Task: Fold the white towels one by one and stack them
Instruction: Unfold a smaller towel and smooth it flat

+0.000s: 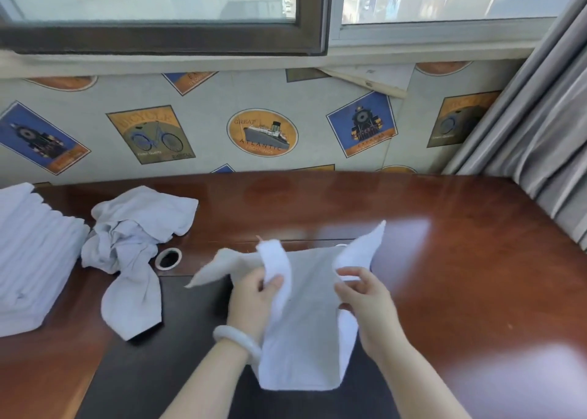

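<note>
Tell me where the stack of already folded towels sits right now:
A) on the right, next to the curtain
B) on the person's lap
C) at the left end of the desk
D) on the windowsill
C: the folded stack lies at the far left of the desk, beside the crumpled towels; the left hand and right hand pinch another towel mid-desk.

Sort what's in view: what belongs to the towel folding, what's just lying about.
Job: held towel, pinched by left hand and right hand; crumpled towels; folded stack.
Lying about: round desk grommet; grey curtain; wrist bangle.
</note>
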{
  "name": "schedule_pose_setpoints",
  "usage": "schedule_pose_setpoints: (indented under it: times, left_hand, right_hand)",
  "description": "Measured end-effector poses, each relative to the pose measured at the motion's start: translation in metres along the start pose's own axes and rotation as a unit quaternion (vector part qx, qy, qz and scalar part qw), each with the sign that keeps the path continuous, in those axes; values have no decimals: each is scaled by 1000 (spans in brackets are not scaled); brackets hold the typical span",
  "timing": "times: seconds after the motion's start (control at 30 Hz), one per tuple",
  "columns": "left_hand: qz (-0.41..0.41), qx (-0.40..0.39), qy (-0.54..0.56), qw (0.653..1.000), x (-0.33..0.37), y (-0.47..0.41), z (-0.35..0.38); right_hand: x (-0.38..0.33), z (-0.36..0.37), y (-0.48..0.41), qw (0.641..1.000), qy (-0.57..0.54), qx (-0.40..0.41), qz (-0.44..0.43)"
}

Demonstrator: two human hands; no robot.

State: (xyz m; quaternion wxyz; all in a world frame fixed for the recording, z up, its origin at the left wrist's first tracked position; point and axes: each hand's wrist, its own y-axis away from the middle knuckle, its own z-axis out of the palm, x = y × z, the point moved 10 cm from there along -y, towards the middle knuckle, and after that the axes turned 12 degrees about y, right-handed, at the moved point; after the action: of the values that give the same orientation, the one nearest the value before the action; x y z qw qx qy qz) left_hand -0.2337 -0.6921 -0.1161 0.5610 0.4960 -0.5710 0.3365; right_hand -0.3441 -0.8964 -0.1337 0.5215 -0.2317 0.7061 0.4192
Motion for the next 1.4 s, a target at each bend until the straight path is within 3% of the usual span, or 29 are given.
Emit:
schedule_pose_setpoints:
  times: [0.1, 0.33, 0.43, 0.53, 0.63, 0.73, 0.9, 1.03, 1.2, 1.4]
  left_hand:
    - [53, -48, -39, 997, 19, 18, 43]
    - [57, 6, -2, 998, 30, 20, 23]
    - [79, 16, -25, 996, 35, 21, 13]
    - [123, -24, -73, 989, 48, 29, 19]
    - [121, -41, -66, 990, 55, 37, 24]
    - [126, -33, -54, 990, 63, 42, 20]
    - [148, -58, -42, 986, 78, 52, 21]
    - [122, 3, -2, 993, 79, 50, 3]
    - [152, -15, -8, 988, 95, 53, 3]
    - [172, -2, -21, 985, 99, 57, 2]
  right_hand:
    - [-7, 44, 13, 995, -69, -64, 29]
    - [-7, 54, 30, 991, -89, -83, 47]
    - [-10, 44, 32, 990, -121, -43, 62]
    - [-27, 30, 34, 992, -123, 15, 34]
    - [-50, 40, 38, 997, -64, -53, -10]
    - [-69, 53, 47, 986, 78, -117, -87]
    - [-114, 52, 65, 908, 312, -26, -278]
    - [-125, 46, 68, 872, 389, 29, -297]
    - [-119, 47, 64, 940, 261, -21, -219]
    - [-116, 51, 63, 969, 155, -53, -185]
